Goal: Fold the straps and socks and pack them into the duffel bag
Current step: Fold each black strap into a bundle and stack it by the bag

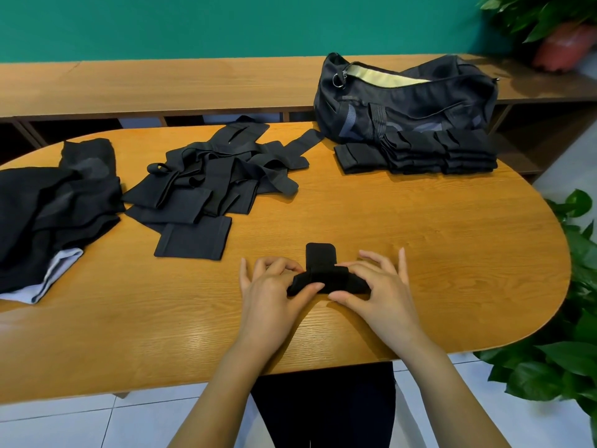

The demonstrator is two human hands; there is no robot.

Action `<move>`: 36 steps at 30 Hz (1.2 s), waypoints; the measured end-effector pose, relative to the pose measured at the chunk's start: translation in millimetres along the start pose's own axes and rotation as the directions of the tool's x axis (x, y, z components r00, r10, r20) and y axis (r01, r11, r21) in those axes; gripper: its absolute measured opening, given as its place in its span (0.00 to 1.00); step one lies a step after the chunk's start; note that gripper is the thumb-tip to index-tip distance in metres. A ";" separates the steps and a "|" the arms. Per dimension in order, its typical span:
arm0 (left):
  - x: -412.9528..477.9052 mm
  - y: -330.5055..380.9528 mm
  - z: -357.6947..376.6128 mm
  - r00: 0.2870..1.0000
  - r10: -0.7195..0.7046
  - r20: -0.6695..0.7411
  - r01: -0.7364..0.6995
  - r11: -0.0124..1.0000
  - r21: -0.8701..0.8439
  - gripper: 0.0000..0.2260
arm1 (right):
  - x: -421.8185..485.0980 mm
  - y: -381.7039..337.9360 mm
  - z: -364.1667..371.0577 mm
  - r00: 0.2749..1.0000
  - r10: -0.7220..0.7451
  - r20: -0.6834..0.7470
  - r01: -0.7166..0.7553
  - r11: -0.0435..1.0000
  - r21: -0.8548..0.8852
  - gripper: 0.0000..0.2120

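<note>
A black strap [323, 270] lies rolled up near the front of the wooden table [420, 237], its loose end pointing away from me. My left hand [274, 286] pinches the roll's left side between thumb and fingers. My right hand [378, 286] pinches its right side the same way. A heap of unfolded black straps [213, 179] lies at mid-left. A pile of black and grey socks [55, 205] sits at the far left. Folded black pieces [420, 153] are stacked in front of the black duffel bag [407, 98], whose zip is open.
A long wooden bench [161, 85] runs behind the table under a green wall. A potted plant [562, 40] stands at the back right. Leafy plants [565, 318] crowd the table's right edge.
</note>
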State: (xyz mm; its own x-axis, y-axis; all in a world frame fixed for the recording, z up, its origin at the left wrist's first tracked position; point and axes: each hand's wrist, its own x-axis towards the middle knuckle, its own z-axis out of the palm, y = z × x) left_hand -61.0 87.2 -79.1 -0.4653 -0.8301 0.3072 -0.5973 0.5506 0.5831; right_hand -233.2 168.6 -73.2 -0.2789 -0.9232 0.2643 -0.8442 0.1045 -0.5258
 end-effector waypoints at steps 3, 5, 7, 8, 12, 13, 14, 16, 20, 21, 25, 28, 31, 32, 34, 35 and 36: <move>1.6 0.3 0.4 1.000 -0.004 -0.008 0.004 1.000 0.014 0.20 | -0.9 -1.1 0.4 1.000 -0.021 -0.021 0.021 0.999 -0.026 0.24; 2.8 1.3 0.6 1.000 -0.012 -0.019 0.012 1.000 0.016 0.21 | -1.3 -5.0 -0.3 0.997 -0.020 -0.069 0.019 1.000 -0.019 0.22; 3.7 3.0 1.0 0.999 -0.024 -0.042 0.025 0.999 0.028 0.22 | -0.6 -10.3 -3.0 0.993 0.003 -0.122 -0.005 1.000 -0.012 0.19; 4.2 3.9 1.0 0.998 -0.034 -0.056 0.036 0.999 0.033 0.23 | 0.2 -13.2 -4.6 0.991 0.018 -0.133 -0.020 1.000 -0.009 0.20; 7.7 6.4 -3.8 0.991 -0.076 -0.111 0.075 0.997 -0.014 0.23 | 8.8 -18.0 -3.9 0.991 0.065 -0.117 -0.072 0.995 -0.064 0.32; 9.8 6.0 -4.8 0.990 -0.092 -0.109 0.089 0.996 -0.025 0.25 | 11.8 -17.4 -2.5 0.988 0.064 -0.143 -0.075 0.994 -0.073 0.33; 12.1 5.0 -5.2 0.989 -0.100 -0.107 0.098 0.995 -0.028 0.28 | 14.9 -16.8 -1.3 0.982 0.073 -0.173 -0.086 0.994 -0.071 0.34; 17.6 2.8 -5.8 0.987 -0.109 -0.119 0.108 0.994 -0.017 0.32 | 21.6 -12.6 1.5 0.973 0.093 -0.211 -0.109 0.992 -0.068 0.36; 31.1 0.4 -3.6 0.982 -0.163 -0.096 0.166 0.986 0.029 0.35 | 37.4 -8.5 2.2 0.975 0.151 -0.162 -0.171 0.978 -0.117 0.38; 33.5 -1.3 -3.0 0.982 -0.166 -0.090 0.171 0.984 0.056 0.35 | 40.4 -7.5 2.0 0.976 0.173 -0.134 -0.189 0.974 -0.122 0.38; 36.1 -10.2 -7.2 0.997 -0.070 -0.027 0.073 0.989 0.131 0.29 | 39.7 -2.4 -2.9 0.987 0.149 -0.054 -0.158 0.959 -0.237 0.34; 34.1 -15.8 -13.8 0.991 0.030 0.130 -0.043 0.994 0.100 0.28 | 30.0 -4.6 -7.8 0.995 0.072 0.070 -0.052 0.967 -0.249 0.32; 35.1 -21.0 -13.5 0.979 0.072 0.190 -0.101 0.984 0.148 0.25 | 25.8 -7.6 -7.4 0.987 0.052 0.155 -0.004 0.956 -0.292 0.34; 36.6 -22.0 -12.8 0.979 0.082 0.186 -0.114 0.979 0.167 0.23 | 26.2 -8.3 -7.0 0.984 0.064 0.167 -0.013 0.956 -0.292 0.34; 40.9 -21.7 -10.6 0.979 0.107 0.172 -0.145 0.964 0.221 0.20 | 29.1 -9.9 -7.4 0.983 0.080 0.162 -0.033 0.961 -0.276 0.33; 43.5 -20.5 -8.9 0.979 0.119 0.163 -0.157 0.957 0.243 0.20 | 30.6 -10.3 -7.9 0.986 0.075 0.149 -0.035 0.965 -0.258 0.31; 46.8 -18.9 -7.3 0.981 0.125 0.147 -0.160 0.954 0.255 0.21 | 32.6 -10.6 -8.0 0.990 0.059 0.126 -0.028 0.972 -0.234 0.28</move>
State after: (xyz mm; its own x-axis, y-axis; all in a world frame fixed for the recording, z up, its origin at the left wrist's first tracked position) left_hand -66.7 37.3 -70.3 -0.6275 -0.7327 0.2635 -0.6617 0.6802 0.3154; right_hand -236.9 140.4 -52.5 -0.2685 -0.9546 0.1286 -0.9197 0.2144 -0.3289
